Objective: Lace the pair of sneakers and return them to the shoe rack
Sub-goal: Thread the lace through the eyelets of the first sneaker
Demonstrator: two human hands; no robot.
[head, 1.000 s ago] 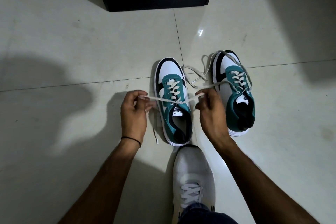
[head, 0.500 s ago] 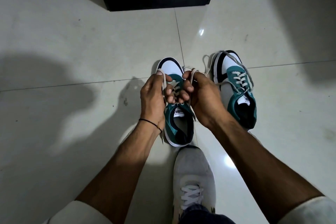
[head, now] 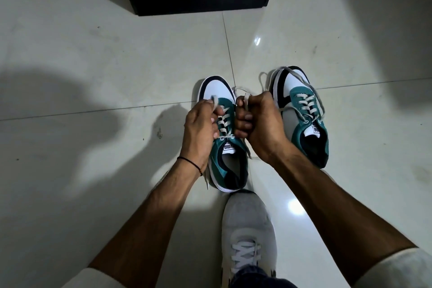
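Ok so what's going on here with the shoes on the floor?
A person is tying up a green and white sneaker on the tiled floor. The left hand pinches one end of its lace and the right hand grips the other, both raised over the shoe. The second sneaker stands beside it, laced, with loose ends trailing. Neither is on a rack yet.
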